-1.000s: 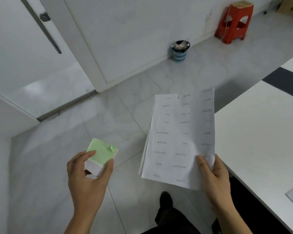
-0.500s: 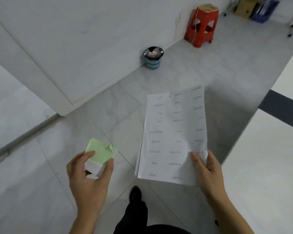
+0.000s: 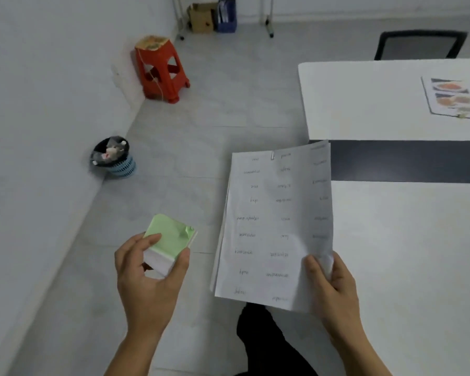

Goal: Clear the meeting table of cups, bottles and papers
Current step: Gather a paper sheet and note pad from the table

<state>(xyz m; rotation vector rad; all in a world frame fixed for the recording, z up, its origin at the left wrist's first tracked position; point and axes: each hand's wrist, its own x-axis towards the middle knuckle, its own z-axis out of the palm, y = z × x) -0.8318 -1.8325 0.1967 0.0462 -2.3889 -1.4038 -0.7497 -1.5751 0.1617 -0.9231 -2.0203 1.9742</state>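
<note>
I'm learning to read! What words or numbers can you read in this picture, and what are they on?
None can be read.
Stapled papers in the right hand: three columns of handwritten words, too blurred to read.
Green-topped note pad in the left hand: no writing shows.
Colour printed sheet on the table: pictures only, any text too small.

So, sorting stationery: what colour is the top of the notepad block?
Pale green top, head view.

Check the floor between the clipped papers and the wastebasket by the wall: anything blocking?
Nothing visible does. Bare floor tiles lie between the papers in the right hand and the wastebasket.
</note>
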